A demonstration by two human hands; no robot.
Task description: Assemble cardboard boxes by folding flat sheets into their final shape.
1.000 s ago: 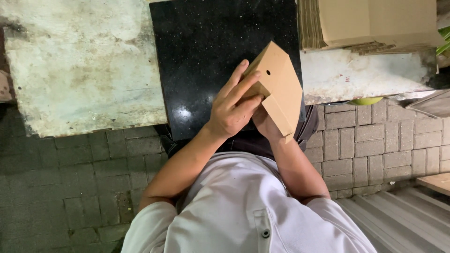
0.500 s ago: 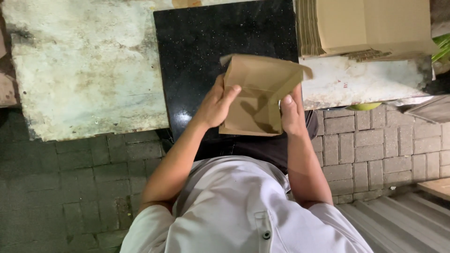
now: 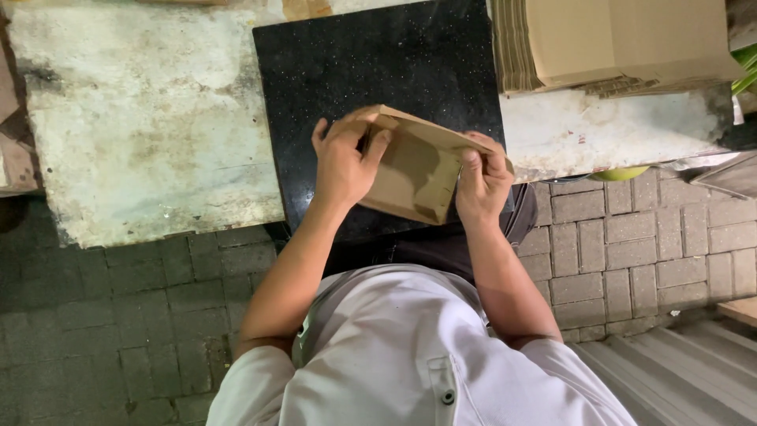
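Cardboard box (image 3: 414, 170): brown, part-folded, which I see held above the black slab (image 3: 371, 71).
Left hand (image 3: 343, 162): fingers clasp its left end.
Right hand (image 3: 482, 183): fingers pinch its right edge.
Cardboard stack (image 3: 615, 39): on the table, well apart.

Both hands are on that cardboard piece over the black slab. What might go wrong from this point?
1. The brown cardboard box blank is held in the air by its two ends only, left hand and right hand; one loose grip and it may drop onto the black stone slab.
2. The right hand's fingers press on a folded edge, so it may crease crookedly.
3. The stack of flat cardboard sits close by; a wide elbow swing might nudge it.
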